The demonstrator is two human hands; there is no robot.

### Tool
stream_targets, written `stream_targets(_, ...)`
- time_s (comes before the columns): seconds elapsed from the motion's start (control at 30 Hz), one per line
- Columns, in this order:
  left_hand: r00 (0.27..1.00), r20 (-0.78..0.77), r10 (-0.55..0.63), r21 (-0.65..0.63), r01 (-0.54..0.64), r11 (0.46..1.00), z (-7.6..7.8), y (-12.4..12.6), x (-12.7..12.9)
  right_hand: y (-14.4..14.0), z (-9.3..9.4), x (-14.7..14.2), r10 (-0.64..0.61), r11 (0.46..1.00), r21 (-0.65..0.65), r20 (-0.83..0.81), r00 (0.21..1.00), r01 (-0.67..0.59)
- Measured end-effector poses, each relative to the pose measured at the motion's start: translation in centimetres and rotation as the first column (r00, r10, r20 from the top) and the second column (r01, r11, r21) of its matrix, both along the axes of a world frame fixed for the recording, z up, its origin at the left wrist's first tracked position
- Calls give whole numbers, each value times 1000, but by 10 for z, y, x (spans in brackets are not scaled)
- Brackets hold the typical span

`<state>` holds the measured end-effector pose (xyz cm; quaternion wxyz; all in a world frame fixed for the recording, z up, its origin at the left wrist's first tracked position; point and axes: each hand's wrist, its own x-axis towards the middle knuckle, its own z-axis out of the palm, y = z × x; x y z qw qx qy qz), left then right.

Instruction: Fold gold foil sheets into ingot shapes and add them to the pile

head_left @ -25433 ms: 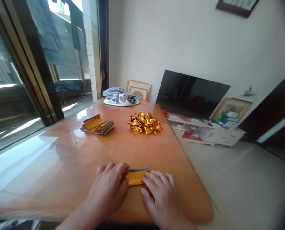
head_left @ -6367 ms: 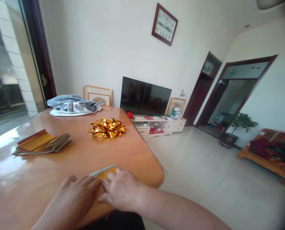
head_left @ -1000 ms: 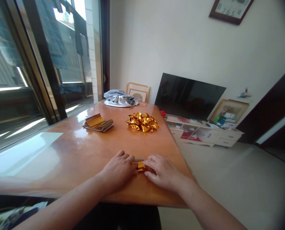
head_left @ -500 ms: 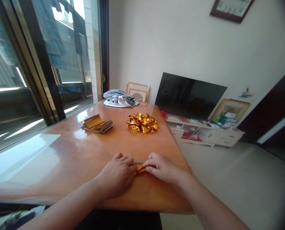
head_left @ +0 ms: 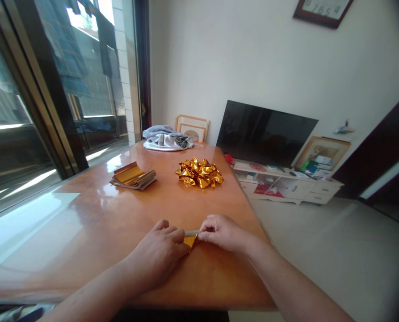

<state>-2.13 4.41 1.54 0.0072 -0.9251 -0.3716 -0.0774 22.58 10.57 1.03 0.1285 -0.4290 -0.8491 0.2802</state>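
Note:
A small folded piece of gold foil paper (head_left: 189, 240) lies on the orange wooden table (head_left: 95, 219) near its front edge. My left hand (head_left: 159, 254) presses flat on its left part. My right hand (head_left: 221, 232) pinches its right corner between thumb and fingers, so only a small gold triangle and a grey edge show between the hands. Farther back lie a stack of flat gold sheets (head_left: 132, 175) and a pile of folded gold pieces (head_left: 199, 172).
A grey cloth bundle (head_left: 165, 137) lies at the table's far end, by framed pictures. A glass sliding door runs along the left. To the right are a dark television (head_left: 266, 133), a low white cabinet (head_left: 286, 184) and a tiled floor.
My right hand has gone from lying flat on the gold paper to pinching its right corner. The visible paper has shrunk to a small triangle. The left hand has stayed pressed on it.

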Motion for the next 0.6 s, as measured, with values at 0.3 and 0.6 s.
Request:
stream_targets(0.3, 999, 47, -24, -6, 25, 1000, -6, -2, -6, 5, -6, -4, -64, 993, -101, 8, 998, 65)
stream_targets(0.6, 997, 68, -46, -30, 48, 998, 3, -5, -8, 9, -15, -1, -14, 960, -278, -153, 988, -30)
